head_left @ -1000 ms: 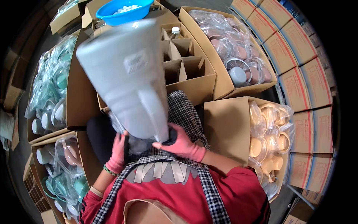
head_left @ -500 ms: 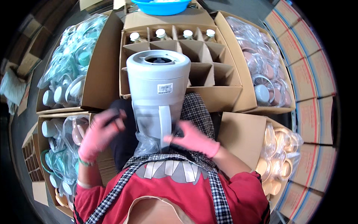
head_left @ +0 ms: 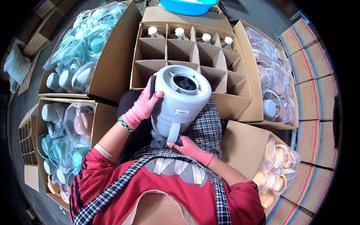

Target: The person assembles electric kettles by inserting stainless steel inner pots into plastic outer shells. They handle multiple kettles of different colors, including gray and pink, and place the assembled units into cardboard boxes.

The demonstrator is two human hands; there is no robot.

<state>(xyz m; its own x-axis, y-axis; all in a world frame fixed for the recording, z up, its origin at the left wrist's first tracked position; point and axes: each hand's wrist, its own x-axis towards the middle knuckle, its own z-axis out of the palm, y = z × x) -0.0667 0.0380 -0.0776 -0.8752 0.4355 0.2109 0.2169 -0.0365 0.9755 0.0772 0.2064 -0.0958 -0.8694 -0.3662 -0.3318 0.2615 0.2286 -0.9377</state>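
A pale grey thermos jug (head_left: 167,108) with a side handle (head_left: 174,133) and a white label stands tilted in my lap, its round end with a dark central opening facing up. My left hand (head_left: 140,107), in a pink glove with dark patches, grips the jug's left side near that end. Down by the lower end of the handle, my right hand (head_left: 192,150) is closed on the jug, in a similar glove. Crumpled clear plastic (head_left: 158,140) gathers around the jug's lower part, against my checked apron.
Ahead stands a divided carton (head_left: 225,101) with several white-capped bottles (head_left: 179,33) in its far row. A blue basin (head_left: 187,7) sits beyond. Cartons of bagged plastic parts flank me: teal (head_left: 97,45), mixed colours (head_left: 58,150), pinkish (head_left: 279,88) and peach (head_left: 279,183). Stacked cartons (head_left: 303,93) line the right.
My left hand has come from the left onto the jug's side. The jug has gone from upright to leaning right. My right hand stays near the handle's lower end.
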